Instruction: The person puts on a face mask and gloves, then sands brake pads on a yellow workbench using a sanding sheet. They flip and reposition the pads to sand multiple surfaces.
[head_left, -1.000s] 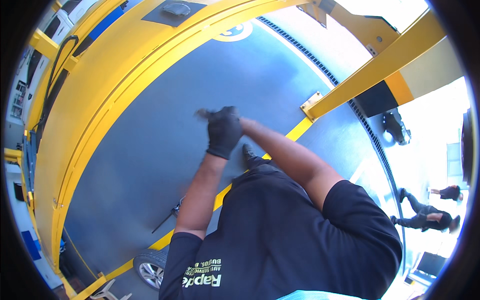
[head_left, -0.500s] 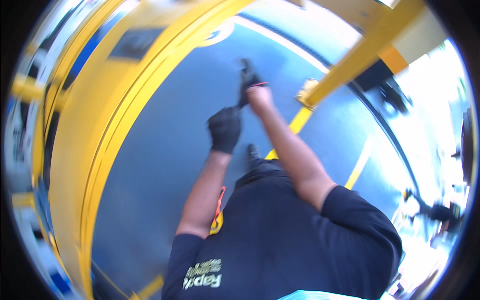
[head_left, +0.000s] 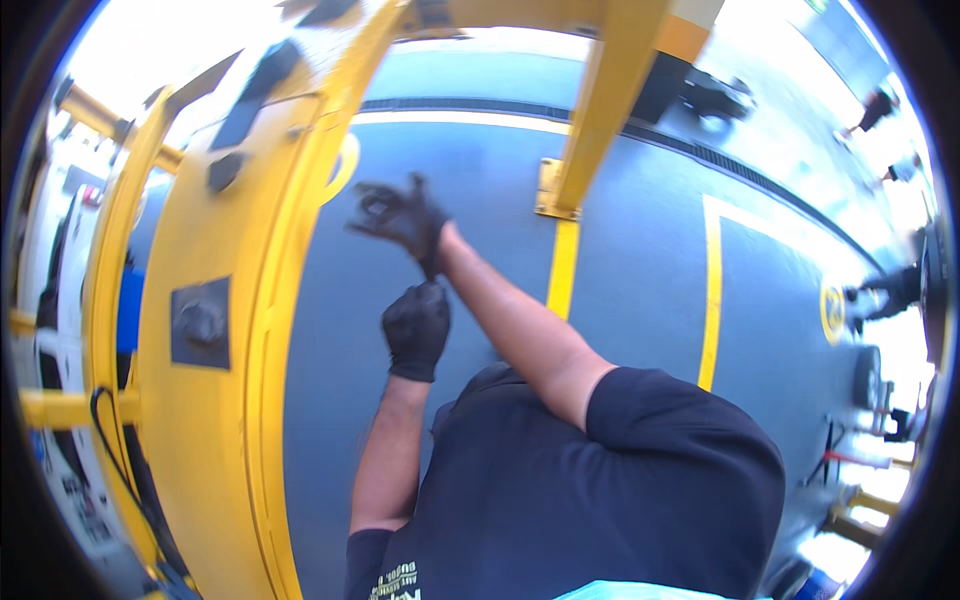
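Both my hands wear black work gloves. My left hand (head_left: 416,328) is closed in a fist just below my right wrist, its fingers pinching the cuff of the right glove (head_left: 428,262). The cuff is stretched down toward that fist. My right hand (head_left: 398,214) reaches out ahead with its fingers spread and curved, nothing seen in them. Motion smears the fingertips slightly.
A tall yellow steel post (head_left: 200,420) with a dark square plate (head_left: 200,322) rises close on my left. Ahead stands another yellow post (head_left: 600,110), bolted to the blue floor (head_left: 500,210) by a base plate. Yellow lines (head_left: 712,300) mark the floor. A person (head_left: 885,295) is at far right.
My view has swung to the right, and the second post now shows more toward the middle. The right hand's fingers have spread, while the left hand stays at the right wrist.
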